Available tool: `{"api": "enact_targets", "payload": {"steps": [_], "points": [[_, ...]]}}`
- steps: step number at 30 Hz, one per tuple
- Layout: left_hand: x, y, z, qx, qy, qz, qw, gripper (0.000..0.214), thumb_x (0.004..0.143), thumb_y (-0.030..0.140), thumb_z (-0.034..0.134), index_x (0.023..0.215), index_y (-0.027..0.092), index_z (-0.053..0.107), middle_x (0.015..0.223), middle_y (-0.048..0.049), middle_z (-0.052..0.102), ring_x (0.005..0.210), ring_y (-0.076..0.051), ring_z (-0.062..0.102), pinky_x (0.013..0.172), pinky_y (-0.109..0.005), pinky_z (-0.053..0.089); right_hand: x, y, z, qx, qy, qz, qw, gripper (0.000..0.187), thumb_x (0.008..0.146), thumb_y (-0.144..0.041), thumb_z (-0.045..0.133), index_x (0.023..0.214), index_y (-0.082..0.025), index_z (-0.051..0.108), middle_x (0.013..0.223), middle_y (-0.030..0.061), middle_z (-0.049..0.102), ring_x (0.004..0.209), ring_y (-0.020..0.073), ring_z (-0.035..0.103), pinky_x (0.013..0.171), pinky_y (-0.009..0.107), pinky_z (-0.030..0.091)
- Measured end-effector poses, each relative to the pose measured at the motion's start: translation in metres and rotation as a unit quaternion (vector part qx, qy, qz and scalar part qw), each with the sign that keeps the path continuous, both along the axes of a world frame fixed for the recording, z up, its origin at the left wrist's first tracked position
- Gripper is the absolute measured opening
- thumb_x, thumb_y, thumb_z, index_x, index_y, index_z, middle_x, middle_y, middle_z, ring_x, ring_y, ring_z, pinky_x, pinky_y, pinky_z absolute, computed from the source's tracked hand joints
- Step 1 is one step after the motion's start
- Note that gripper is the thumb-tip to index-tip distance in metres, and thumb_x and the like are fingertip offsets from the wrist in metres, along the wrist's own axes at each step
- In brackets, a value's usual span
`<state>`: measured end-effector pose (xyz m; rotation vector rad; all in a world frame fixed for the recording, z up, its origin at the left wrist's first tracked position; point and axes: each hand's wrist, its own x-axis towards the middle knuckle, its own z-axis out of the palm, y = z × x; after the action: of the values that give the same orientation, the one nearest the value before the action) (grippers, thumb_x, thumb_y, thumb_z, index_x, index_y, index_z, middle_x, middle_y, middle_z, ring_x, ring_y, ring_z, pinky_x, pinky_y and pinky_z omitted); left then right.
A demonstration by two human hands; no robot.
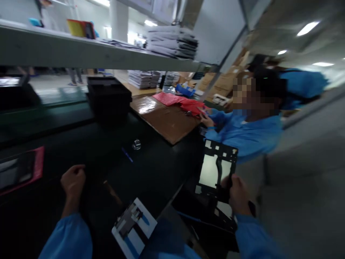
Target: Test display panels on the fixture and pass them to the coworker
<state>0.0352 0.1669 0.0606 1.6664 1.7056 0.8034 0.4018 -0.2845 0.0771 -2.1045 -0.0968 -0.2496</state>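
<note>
My right hand (239, 194) grips the lower right edge of a flat black panel with pale rectangular areas and cut-outs (208, 169), held upright past the table edge. Another pale-and-black piece shows just beneath it, partly hidden. My left hand (73, 181) is closed in a loose fist above the dark table, with nothing visible in it. Close to my body lies a white tablet-shaped part with blue strips and a grey section (134, 228). A thin brown stick-like item (112, 192) lies between that part and my left hand.
A blue pen (127, 154) and a small clear round item (136, 144) lie on the dark table (159, 169). Black trays (109, 95) stand behind. A co-worker (248, 133) handles red bags (185, 102) over a brown board (167, 122). A shelf (107, 55) crosses above.
</note>
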Motion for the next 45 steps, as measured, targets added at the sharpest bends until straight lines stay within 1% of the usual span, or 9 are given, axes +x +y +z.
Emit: {"api": "enact_targets", "payload": {"steps": [6,10,16,21,24,27,29,36,45], "points": [[0.021,-0.046,0.025,-0.039,-0.216,-0.074,0.973,0.026,0.082,0.031,0.057,0.099,0.016,0.07,0.087,-0.0069,0.075,0.074,-0.019,0.07,0.068,-0.029,0.055,-0.053,0.147,0.037,0.105,0.025,0.275,0.955,0.056,0.086,-0.074,0.051,0.061,-0.025,0.051,0.051,-0.0009,0.052,0.049,0.0148,0.048,0.05,0.027,0.042],[0.023,-0.091,0.033,-0.133,-0.472,-0.215,0.845,0.058,0.089,0.057,0.057,0.128,0.015,0.061,0.101,-0.0145,0.075,0.082,-0.023,0.073,0.072,-0.035,0.058,-0.114,0.255,0.041,0.147,0.075,0.456,0.875,0.053,0.09,-0.073,0.049,0.072,-0.024,0.053,0.05,-0.0041,0.049,0.048,0.0143,0.046,0.048,0.025,0.038],[-0.006,-0.088,0.02,-0.035,-0.463,-0.001,0.886,0.045,0.08,0.032,0.071,0.121,0.02,0.059,0.109,-0.0059,0.074,0.096,-0.022,0.071,0.082,-0.031,0.058,-0.166,0.339,0.008,0.093,0.083,0.607,0.785,0.053,0.093,-0.069,0.042,0.097,-0.02,0.065,0.082,0.0028,0.066,0.082,0.0217,0.062,0.075,0.033,0.049],[-0.038,-0.06,0.004,0.01,-0.457,0.088,0.885,0.037,0.076,0.026,0.069,0.112,0.018,0.061,0.095,-0.0057,0.075,0.086,-0.021,0.072,0.079,-0.032,0.059,-0.166,0.317,0.009,-0.04,0.095,0.741,0.663,0.038,0.094,-0.053,0.054,0.078,-0.021,0.066,0.062,-0.0008,0.059,0.056,0.0166,0.054,0.057,0.03,0.044],[-0.047,-0.051,-0.005,0.021,-0.465,0.124,0.877,0.033,0.075,0.024,0.069,0.107,0.018,0.062,0.091,-0.0053,0.075,0.089,-0.022,0.072,0.083,-0.034,0.059,-0.176,0.278,0.018,-0.133,0.007,0.831,0.541,0.025,0.087,-0.045,0.071,0.093,-0.02,0.071,0.086,0.005,0.07,0.078,0.0213,0.064,0.071,0.034,0.051],[-0.048,-0.046,-0.014,0.005,-0.481,0.148,0.864,0.029,0.076,0.022,0.069,0.103,0.018,0.062,0.086,-0.0041,0.074,0.092,-0.022,0.073,0.085,-0.035,0.059,-0.193,0.229,0.013,-0.195,-0.164,0.886,0.389,0.069,0.074,-0.051,0.085,0.132,-0.022,0.063,0.141,0.0152,0.058,0.129,0.0381,0.051,0.106,0.056,0.041],[-0.047,-0.044,-0.019,-0.001,-0.483,0.147,0.863,0.028,0.076,0.021,0.071,0.102,0.017,0.062,0.086,-0.0042,0.075,0.094,-0.023,0.072,0.087,-0.035,0.059,-0.201,0.198,0.0,-0.21,-0.22,0.889,0.342,0.094,0.068,-0.058,0.088,0.147,-0.022,0.052,0.158,0.0168,0.042,0.141,0.0433,0.038,0.114,0.064,0.028],[-0.038,-0.048,-0.024,-0.019,-0.487,0.133,0.863,0.028,0.077,0.019,0.068,0.105,0.016,0.062,0.083,-0.0033,0.074,0.086,-0.021,0.073,0.083,-0.036,0.06,-0.204,0.168,-0.046,-0.207,-0.293,0.847,0.392,0.077,0.086,-0.058,0.072,0.152,-0.027,0.047,0.16,0.0131,0.041,0.143,0.0389,0.037,0.12,0.063,0.011],[-0.033,-0.052,-0.027,-0.018,-0.482,0.133,0.866,0.028,0.077,0.02,0.067,0.105,0.015,0.063,0.085,-0.0052,0.075,0.079,-0.022,0.073,0.077,-0.035,0.06,-0.196,0.189,-0.021,-0.187,-0.205,0.867,0.415,0.065,0.086,-0.053,0.072,0.141,-0.023,0.058,0.147,0.0147,0.055,0.135,0.0379,0.047,0.113,0.058,0.032]]}}
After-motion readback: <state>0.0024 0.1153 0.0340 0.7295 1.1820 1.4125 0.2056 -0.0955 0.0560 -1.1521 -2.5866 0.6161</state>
